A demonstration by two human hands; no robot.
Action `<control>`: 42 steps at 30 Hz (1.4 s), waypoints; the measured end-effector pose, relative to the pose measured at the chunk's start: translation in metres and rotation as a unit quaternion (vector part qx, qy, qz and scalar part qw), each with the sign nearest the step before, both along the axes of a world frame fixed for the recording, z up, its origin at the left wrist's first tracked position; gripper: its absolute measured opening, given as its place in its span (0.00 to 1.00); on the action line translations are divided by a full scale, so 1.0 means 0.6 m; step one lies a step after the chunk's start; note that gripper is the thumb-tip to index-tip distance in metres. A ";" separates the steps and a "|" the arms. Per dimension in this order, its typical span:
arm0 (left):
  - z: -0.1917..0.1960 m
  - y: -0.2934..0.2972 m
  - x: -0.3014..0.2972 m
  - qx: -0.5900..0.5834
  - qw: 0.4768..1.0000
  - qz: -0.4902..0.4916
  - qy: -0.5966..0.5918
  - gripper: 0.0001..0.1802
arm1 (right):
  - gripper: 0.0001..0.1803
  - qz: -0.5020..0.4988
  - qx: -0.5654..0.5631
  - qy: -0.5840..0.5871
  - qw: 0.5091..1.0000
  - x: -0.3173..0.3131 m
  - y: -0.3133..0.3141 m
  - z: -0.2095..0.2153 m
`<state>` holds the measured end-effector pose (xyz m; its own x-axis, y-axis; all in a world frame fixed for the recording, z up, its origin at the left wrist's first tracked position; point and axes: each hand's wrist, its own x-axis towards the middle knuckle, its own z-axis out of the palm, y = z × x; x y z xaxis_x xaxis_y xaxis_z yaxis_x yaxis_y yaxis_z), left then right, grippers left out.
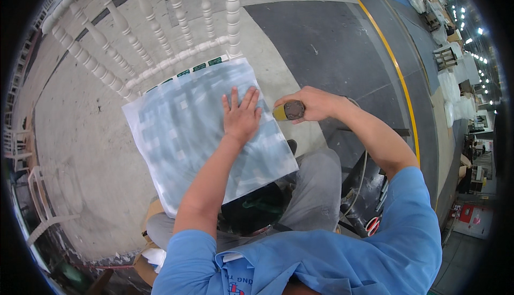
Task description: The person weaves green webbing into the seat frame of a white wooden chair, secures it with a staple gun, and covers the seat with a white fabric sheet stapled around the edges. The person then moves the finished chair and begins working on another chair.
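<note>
- At the centre of the frame, a pale blue-and-white sheet (187, 145) covers the seat of a chair; the seat beneath is largely hidden.
- Centre, on the sheet: the left hand (242, 118) lies flat, fingers spread, palm down, holding nothing.
- Right of centre: the right hand (313, 105) is closed round a yellow-and-dark tool (293, 110) beside the sheet's right edge; whether tool and sheet touch cannot be told. The two hands are apart.
- Upper left: the white chair back (178, 58), with turned spindles, rises behind the seat; green labels (199, 67) show along the sheet's rear edge.
- Handling, sheet: probably light, thin, soft and somewhat slippery, apt to crease; best steadied with an open palm, or taken by its loose front or side margin.
- Handling, tool: seemingly hard and compact, likely heavier than the sheet; the body offers the natural grip.
- Handling, chair: apparently rigid; the slender spindles look the more fragile parts, so a thick outer post at the upper centre would make the safer hold.
</note>
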<state>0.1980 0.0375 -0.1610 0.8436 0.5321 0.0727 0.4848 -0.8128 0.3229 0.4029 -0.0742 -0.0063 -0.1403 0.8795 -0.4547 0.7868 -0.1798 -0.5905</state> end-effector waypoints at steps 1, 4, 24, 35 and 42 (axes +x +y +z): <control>-0.001 0.001 0.000 0.001 1.000 0.000 0.000 0.33 | 0.36 0.009 0.014 0.007 1.000 -0.004 0.004 -0.009; 0.003 -0.002 0.003 -0.003 1.000 -0.003 0.002 0.33 | 0.36 0.008 0.013 0.003 1.000 -0.003 0.005 -0.029; -0.017 0.103 0.041 0.041 0.998 0.006 -0.048 0.31 | 0.37 -0.020 0.033 0.004 0.999 0.033 0.093 -0.016; -0.025 0.158 0.059 0.032 0.975 0.096 -0.196 0.25 | 0.37 -0.047 0.031 0.023 0.998 0.038 0.091 -0.021; 0.010 0.199 0.090 0.033 0.979 0.131 -0.154 0.17 | 0.37 -0.088 0.041 0.031 0.995 0.056 0.054 0.010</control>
<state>0.2517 0.1570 -0.1552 0.6115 0.7132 0.3426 0.5677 -0.6971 0.4379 0.4367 -0.0420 -0.0006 -0.0066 0.9269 -0.3751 0.7089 -0.2602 -0.6556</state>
